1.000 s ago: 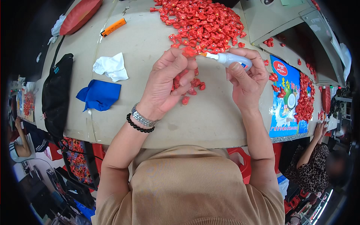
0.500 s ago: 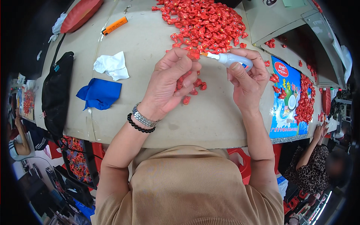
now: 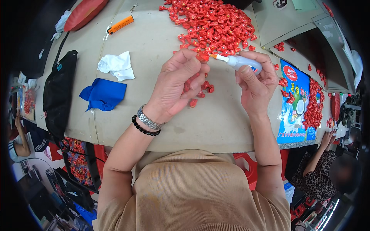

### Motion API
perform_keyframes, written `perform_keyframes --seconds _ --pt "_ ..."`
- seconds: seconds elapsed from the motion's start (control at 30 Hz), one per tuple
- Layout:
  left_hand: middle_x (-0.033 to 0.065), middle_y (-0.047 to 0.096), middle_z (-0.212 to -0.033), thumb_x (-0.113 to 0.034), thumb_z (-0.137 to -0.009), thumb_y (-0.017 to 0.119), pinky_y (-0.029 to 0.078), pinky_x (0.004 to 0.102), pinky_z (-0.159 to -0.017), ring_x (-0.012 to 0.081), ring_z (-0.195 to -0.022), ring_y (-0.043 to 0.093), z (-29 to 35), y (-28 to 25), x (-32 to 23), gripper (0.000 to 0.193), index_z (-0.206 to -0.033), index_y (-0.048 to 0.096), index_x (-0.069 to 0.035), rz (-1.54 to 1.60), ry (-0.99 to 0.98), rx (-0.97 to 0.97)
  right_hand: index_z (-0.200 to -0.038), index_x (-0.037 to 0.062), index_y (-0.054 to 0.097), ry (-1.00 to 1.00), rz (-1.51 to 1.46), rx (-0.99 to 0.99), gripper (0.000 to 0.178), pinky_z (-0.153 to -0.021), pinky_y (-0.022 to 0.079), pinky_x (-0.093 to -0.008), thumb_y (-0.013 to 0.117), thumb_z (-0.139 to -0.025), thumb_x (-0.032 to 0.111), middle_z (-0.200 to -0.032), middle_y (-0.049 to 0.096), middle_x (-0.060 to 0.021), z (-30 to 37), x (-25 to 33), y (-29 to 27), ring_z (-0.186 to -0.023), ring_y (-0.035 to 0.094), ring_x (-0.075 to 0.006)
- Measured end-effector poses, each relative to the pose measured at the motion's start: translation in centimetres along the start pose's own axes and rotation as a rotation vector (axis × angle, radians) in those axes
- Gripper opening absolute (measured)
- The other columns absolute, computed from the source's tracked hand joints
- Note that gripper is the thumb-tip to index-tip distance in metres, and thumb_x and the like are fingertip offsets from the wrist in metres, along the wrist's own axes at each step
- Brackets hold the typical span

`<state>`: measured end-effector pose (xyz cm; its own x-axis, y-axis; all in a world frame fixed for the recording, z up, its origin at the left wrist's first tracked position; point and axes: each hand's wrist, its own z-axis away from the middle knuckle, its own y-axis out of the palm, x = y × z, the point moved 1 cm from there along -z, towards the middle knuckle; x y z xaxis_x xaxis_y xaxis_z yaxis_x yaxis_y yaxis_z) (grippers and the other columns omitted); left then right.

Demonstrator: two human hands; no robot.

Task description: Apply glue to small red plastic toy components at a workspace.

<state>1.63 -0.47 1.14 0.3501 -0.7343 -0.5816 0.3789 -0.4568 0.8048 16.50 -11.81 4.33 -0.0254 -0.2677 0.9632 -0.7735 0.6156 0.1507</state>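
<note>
Pinched in the fingers of my left hand [image 3: 175, 84] is a small red plastic piece [image 3: 202, 57]. My right hand [image 3: 255, 82] grips a small translucent squeeze bottle [image 3: 243, 63] with a white neck and an orange-brown tip. That tip points left and sits at the red piece; whether the two touch I cannot tell. Several loose red pieces [image 3: 207, 87] lie on the table just beyond my left fingers, partly hidden by them. A large heap of the same red pieces [image 3: 214, 25] spreads out beyond both hands.
Left on the table [image 3: 162, 38] lie an orange cutter-like tool [image 3: 120, 24], a crumpled white tissue [image 3: 117, 65], a blue cloth [image 3: 103, 94] and a black bag [image 3: 59, 92]. At right, red pieces cover part of a blue printed sheet [image 3: 290, 115], beside a grey cabinet [image 3: 287, 23]. Other people sit on both sides.
The view has shifted slightly. Both hands keep nearly the same pose, with the bottle tip still at the red piece, which now shows a little more clearly between my left fingers.
</note>
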Motion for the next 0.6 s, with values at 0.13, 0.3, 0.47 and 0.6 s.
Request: perform_keyframes --seconds 0.13,0.3,0.47,0.6 --pt "0.0068 0.063 -0.088 -0.018 -0.091 0.062 0.025 0.0187 -0.039 0.0069 -0.056 0.043 0.04 0.01 0.00 0.010 -0.095 0.056 -0.012 0.000 0.000 -0.001 -0.104 0.0000 0.063 0.001 0.013 0.010 0.026 -0.052 0.044 -0.0178 0.072 -0.082 0.010 -0.083 0.063 -0.0048 0.00 -0.06 -0.09 -0.062 0.054 -0.0056" --pt "0.0070 0.063 -0.089 -0.018 -0.091 0.062 0.025 0.0186 -0.039 0.0068 -0.056 0.043 0.09 0.11 -0.04 0.009 -0.095 0.056 -0.012 0.027 0.004 -0.010 -0.104 0.0006 0.063 -0.015 0.016 0.020 0.025 -0.051 0.044 -0.0178 0.072 -0.082 0.011 -0.084 0.063 -0.0048 0.04 -0.12 -0.13 -0.062 0.055 -0.0057" --pt "0.0073 0.063 -0.089 -0.019 -0.092 0.061 0.025 0.0182 -0.039 0.0073 -0.056 0.044 0.06 0.16 -0.17 0.009 -0.095 0.056 -0.013 0.028 0.003 -0.010 -0.103 0.0013 0.063 -0.045 0.003 -0.010 0.025 -0.050 0.043 -0.0175 0.072 -0.082 0.012 -0.084 0.063 -0.0039 -0.02 -0.17 -0.31 -0.062 0.054 -0.0052" --pt "0.0073 0.063 -0.088 -0.026 -0.095 0.056 0.027 0.0179 -0.039 0.0082 -0.056 0.045 0.08 0.27 -0.38 0.015 -0.095 0.054 -0.011 0.018 -0.005 -0.015 -0.103 0.0012 0.063 -0.027 0.003 0.004 0.026 -0.050 0.043 -0.0174 0.073 -0.082 0.012 -0.086 0.063 -0.0039 -0.07 -0.10 -0.38 -0.062 0.054 -0.0051"
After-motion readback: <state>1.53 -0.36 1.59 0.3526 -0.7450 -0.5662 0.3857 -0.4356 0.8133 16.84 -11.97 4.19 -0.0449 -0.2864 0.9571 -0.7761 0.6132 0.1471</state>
